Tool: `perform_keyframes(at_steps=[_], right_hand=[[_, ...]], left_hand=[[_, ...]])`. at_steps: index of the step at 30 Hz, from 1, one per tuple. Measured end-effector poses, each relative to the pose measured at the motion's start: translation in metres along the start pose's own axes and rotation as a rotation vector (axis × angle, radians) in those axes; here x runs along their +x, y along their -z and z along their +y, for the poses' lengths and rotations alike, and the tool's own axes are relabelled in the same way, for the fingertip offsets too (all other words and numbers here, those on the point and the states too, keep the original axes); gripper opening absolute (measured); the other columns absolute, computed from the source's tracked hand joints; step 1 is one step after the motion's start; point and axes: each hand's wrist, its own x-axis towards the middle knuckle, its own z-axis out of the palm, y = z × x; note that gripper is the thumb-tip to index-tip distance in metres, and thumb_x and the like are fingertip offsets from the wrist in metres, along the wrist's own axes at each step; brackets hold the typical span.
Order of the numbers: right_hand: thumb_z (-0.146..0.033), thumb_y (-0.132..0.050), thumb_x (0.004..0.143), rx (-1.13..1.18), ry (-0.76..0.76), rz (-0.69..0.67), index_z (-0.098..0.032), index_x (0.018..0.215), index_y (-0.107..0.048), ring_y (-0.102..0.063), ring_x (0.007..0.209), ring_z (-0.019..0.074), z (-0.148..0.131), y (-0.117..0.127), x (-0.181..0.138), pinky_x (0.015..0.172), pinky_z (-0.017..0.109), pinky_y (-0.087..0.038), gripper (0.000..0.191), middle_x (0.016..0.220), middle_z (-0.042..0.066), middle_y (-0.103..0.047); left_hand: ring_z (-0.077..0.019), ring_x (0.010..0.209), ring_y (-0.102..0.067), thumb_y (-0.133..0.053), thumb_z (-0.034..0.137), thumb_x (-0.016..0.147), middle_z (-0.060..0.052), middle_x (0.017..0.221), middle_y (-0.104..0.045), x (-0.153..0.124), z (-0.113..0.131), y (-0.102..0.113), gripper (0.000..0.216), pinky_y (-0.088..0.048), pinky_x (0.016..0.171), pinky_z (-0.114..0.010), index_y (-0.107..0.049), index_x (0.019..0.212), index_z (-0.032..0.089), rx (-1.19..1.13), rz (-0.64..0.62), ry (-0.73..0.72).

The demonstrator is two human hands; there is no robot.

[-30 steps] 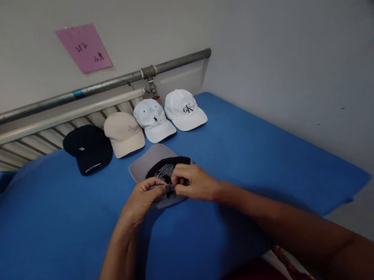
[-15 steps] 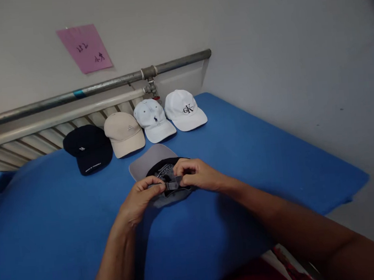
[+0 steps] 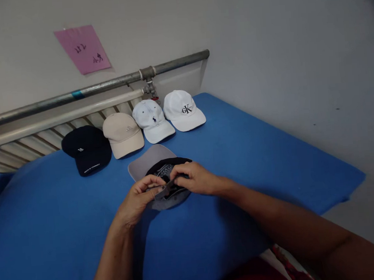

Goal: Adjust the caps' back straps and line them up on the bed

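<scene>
A grey baseball cap [image 3: 151,159] lies on the blue-covered surface with its inside facing up and its brim pointing away from me. Both hands are at its back strap [image 3: 166,191]. My left hand [image 3: 143,194] pinches the strap's left part between thumb and fingers. From the other side, my right hand [image 3: 192,178] pinches the strap's right part, fingers curled over the cap's opening. Dark lining and pale lettering show inside the cap. Whatever fastening lies between the fingertips is mostly hidden.
Behind the grey cap stand a black cap [image 3: 88,147], a beige cap [image 3: 124,134], a pale cap [image 3: 153,120] and a white cap [image 3: 182,108] in a row. A radiator [image 3: 45,144] and metal pipe [image 3: 111,84] run along the wall, below a pink paper [image 3: 84,49].
The strap between my hands has tilted and turned, and its right end is higher. My right fingers have shifted slightly left, closer to the left hand. The other caps stay put.
</scene>
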Motion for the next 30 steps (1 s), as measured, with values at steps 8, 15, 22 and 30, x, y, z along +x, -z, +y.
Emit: perform_keyframes(at_steps=[8, 15, 22, 30], right_hand=[[-0.011, -0.047, 0.076, 0.023, -0.204, 0.248, -0.017, 0.071, -0.059, -0.048, 0.059, 0.01, 0.009, 0.011, 0.002, 0.057, 0.022, -0.035, 0.014, 0.064, -0.003, -0.057], [-0.017, -0.05, 0.072, 0.32, -0.159, 0.239, -0.018, 0.069, -0.058, -0.048, 0.061, 0.0101, 0.003, 0.013, -0.001, 0.058, 0.023, -0.037, 0.009, 0.064, -0.003, -0.055], [-0.037, -0.056, 0.076, 0.579, -0.148, 0.505, -0.019, 0.086, -0.063, -0.06, 0.075, 0.0151, 0.022, 0.021, 0.01, 0.077, 0.031, -0.046, 0.022, 0.079, 0.002, -0.065], [-0.039, -0.057, 0.071, 0.848, -0.453, 0.793, -0.021, 0.064, -0.055, -0.057, 0.058, 0.016, 0.063, 0.048, 0.022, 0.058, 0.033, -0.048, 0.02, 0.064, 0.006, -0.058]], left_hand=[[-0.0171, 0.084, -0.062, -0.068, 0.026, 0.077, -0.003, 0.09, -0.069, -0.006, 0.003, 0.011, 0.01, -0.048, 0.078, -0.028, -0.07, 0.086, 0.022, 0.101, -0.052, -0.165], [-0.0334, 0.132, -0.035, -0.052, 0.003, 0.073, -0.01, 0.132, -0.055, 0.024, -0.022, 0.054, 0.04, -0.016, 0.111, -0.053, -0.069, 0.105, 0.02, 0.756, 0.639, -0.469], [-0.0352, 0.135, -0.032, -0.053, 0.0, 0.071, -0.01, 0.131, -0.055, 0.038, -0.037, 0.065, 0.032, -0.02, 0.11, -0.056, -0.07, 0.089, 0.021, 0.847, 0.627, -0.502], [-0.0248, 0.116, -0.055, -0.052, 0.002, 0.076, -0.01, 0.117, -0.065, -0.034, -0.037, 0.052, 0.031, -0.034, 0.106, -0.045, -0.069, 0.093, 0.02, 0.785, 0.69, -0.48]])
